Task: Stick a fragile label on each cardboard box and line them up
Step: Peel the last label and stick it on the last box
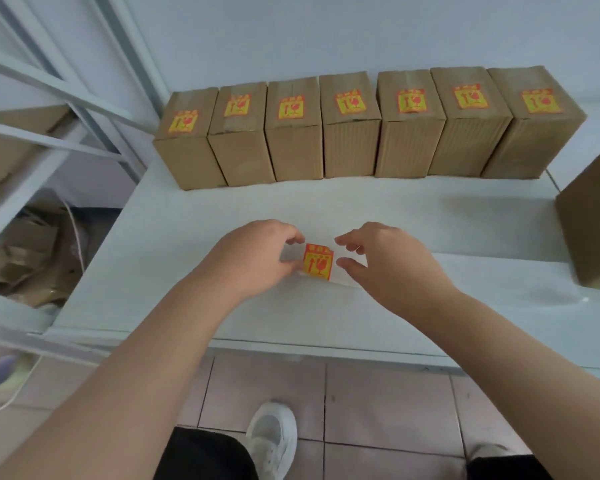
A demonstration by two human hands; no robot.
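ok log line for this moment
label: on table | left hand: pinching its left edge | right hand: open beside it | row: seven labelled boxes | extra box: at right, apart

Showing seven brown cardboard boxes [350, 147] standing upright, touching side by side, lining back of table [395, 209]. Bearing yellow-and-red fragile labels [350, 102] on tops. Showing eighth box [593, 223] sitting apart at right edge, partly cropped. Showing loose fragile label [317, 262] lying near front.

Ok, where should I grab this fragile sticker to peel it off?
Pinch the fragile label at its free right edge, near the top corner, coming from the right with the right hand. The left hand holds the backing strip on the label's left side.
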